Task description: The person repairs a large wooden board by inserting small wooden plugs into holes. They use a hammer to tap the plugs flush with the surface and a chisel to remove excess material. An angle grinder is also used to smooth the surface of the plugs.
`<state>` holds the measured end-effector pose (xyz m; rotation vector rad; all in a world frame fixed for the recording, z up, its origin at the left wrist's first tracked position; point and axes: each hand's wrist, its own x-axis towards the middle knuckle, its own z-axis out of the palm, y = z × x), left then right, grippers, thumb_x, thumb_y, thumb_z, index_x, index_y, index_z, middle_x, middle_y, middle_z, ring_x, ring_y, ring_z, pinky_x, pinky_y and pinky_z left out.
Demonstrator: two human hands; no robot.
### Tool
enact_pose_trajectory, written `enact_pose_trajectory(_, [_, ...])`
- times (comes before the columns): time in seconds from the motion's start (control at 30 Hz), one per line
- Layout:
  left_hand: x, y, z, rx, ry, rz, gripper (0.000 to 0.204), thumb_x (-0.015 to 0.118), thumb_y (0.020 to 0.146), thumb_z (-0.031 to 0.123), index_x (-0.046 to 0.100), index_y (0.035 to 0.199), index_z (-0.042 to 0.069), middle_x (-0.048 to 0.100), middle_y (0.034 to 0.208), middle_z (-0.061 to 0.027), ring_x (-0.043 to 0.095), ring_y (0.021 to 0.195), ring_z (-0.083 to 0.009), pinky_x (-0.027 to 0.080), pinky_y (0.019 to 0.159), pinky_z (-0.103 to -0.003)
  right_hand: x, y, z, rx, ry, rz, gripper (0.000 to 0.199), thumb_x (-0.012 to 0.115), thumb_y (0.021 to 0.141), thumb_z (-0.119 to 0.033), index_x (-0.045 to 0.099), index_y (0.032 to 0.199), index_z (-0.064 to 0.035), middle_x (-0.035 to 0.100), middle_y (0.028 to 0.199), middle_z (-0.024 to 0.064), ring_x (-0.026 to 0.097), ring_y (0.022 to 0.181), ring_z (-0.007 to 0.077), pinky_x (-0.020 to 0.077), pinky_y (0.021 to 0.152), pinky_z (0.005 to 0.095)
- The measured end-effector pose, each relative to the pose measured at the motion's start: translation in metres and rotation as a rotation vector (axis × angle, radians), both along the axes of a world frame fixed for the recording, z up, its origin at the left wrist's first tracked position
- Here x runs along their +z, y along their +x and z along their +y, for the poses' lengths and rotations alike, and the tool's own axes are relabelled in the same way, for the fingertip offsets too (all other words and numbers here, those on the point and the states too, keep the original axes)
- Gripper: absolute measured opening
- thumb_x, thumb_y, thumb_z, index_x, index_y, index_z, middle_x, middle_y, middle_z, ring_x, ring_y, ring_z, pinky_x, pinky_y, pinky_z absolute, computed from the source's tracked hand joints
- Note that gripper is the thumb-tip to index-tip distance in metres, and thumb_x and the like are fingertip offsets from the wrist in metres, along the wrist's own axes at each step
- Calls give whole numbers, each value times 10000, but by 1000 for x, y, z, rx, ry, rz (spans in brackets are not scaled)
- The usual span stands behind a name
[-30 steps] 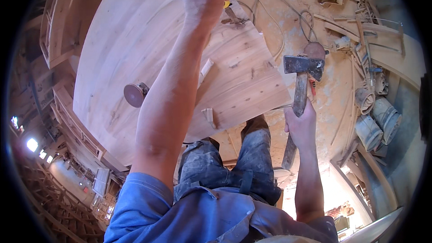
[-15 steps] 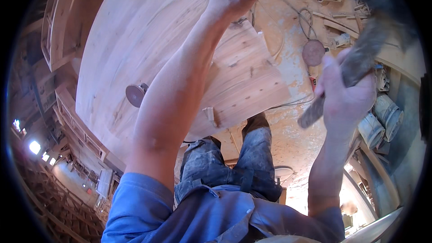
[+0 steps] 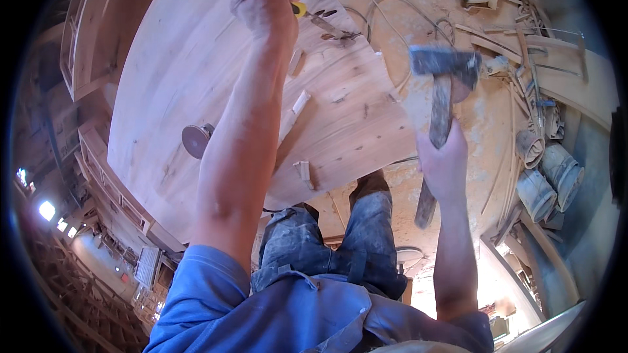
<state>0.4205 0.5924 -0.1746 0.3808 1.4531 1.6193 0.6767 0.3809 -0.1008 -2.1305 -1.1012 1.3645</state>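
Chiselling the curved pale plank surface (image 3: 196,78), hammer raised.
Left hand (image 3: 265,3) grips the yellow-handled chisel (image 3: 288,6), its blade on the wood; right hand (image 3: 445,163) grips the wooden-handled hammer (image 3: 441,91), poised. Next, likely a square blow on the chisel's butt.

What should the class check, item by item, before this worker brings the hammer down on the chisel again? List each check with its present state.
1. Left hand closed firmly round the yellow-handled chisel: ok.
2. Chisel blade tip resting on the curved wooden panel: ok.
3. Right hand gripping the hammer handle, head raised: ok.
4. Hammer head lined up with the chisel's butt end: not ok, it is off to the right.
5. Cable clear of the blade: cannot tell.
6. Sanding disc away from the strike: ok.
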Motion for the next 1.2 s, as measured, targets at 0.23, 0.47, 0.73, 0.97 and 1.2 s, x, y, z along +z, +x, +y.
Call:
enact_pose_trajectory(0.23, [15,-5,-3,-381,61,226,198,714,816,113,553,705,83,551,597,-38,507,486,-148,381,446,-321,-5,4,-41,-207,-274,120,219,636,883,-65,556,1075,5,620,807,72,597,590,137,481,480,291])
enact_pose_trajectory(0.47, [-20,17,-3,-520,162,418,154,713,834,87,592,740,99,563,623,-9,518,533,-121,394,489,-289,-1,-2,-1,-78,-63,39,266,645,875,-60,560,1109,34,630,798,88,595,649,156,500,614,336])
enact_pose_trajectory(0.73, [8,32,-15,-512,-27,402,171,699,827,92,588,697,108,558,585,-2,515,505,-113,390,465,-305,57,-21,60,-115,181,105,277,658,896,-23,573,1156,24,613,799,26,570,622,73,472,564,265])
enact_pose_trajectory(0.97, [31,37,-46,-647,152,482,201,741,826,126,602,702,51,588,635,16,550,623,-76,480,577,-286,74,-47,91,270,679,-165,224,673,921,-21,552,1110,-26,642,739,81,631,580,180,502,567,351])
enact_pose_trajectory(1.2, [-1,19,-38,-330,353,358,100,702,813,-7,633,760,44,656,705,-62,622,598,-175,508,581,-321,72,-40,91,511,235,-293,266,655,889,-95,561,1128,-27,684,803,202,689,760,418,509,763,493])
